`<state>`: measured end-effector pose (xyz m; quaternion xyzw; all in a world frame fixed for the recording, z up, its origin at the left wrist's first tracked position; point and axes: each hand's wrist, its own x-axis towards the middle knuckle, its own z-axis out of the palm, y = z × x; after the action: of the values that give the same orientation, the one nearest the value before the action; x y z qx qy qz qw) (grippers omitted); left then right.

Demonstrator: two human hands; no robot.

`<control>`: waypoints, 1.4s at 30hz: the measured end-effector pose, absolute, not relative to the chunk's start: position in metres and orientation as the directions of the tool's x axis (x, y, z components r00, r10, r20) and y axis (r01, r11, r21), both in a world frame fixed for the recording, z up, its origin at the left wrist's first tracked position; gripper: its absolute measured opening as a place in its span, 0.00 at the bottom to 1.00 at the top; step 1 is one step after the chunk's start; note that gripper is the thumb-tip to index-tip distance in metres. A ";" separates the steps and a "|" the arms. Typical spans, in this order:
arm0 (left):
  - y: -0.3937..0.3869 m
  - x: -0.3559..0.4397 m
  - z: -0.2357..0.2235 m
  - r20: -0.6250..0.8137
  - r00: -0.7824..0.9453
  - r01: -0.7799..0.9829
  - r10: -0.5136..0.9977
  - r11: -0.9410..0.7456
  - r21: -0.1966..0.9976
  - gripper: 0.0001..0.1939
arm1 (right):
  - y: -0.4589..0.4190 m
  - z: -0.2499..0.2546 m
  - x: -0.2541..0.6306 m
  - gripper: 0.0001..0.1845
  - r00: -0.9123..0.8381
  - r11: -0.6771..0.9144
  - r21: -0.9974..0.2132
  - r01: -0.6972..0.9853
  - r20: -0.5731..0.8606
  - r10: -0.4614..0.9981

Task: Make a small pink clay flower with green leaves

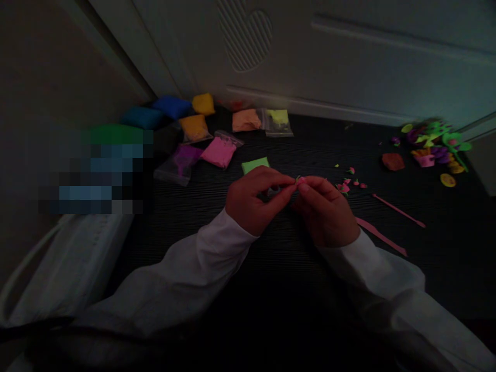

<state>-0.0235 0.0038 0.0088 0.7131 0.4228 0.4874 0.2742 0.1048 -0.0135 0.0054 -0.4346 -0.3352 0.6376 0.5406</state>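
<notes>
My left hand (256, 199) and my right hand (323, 209) meet over a dark ribbed mat (271, 268). Both pinch one tiny pink and green clay piece (299, 180) between their fingertips. Just behind my left hand lies a green clay bag (254, 165). Several small pink clay bits (349, 184) lie right of my right hand. Two pink modelling sticks (397, 209) rest on the mat to the right. The light is dim and fine detail of the piece is lost.
Several clay bags lie at the back left: pink (219, 151), purple (182, 159), orange (194, 127), yellow (278, 121), blue (170, 106). Finished clay flowers (436, 144) and a red lump (392, 161) sit at the far right. A white panel (310, 57) stands behind.
</notes>
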 end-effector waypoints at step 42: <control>0.009 -0.022 0.003 -0.091 0.402 -0.179 0.911 0.175 0.968 0.07 | -0.014 0.023 0.122 0.05 -0.015 0.076 -0.988 0.132 0.075 0.997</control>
<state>-0.0223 0.0088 0.0026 0.4982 0.3673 0.4051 0.6729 0.1219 -0.0145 0.0228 -0.5104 -0.5531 0.4488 0.4819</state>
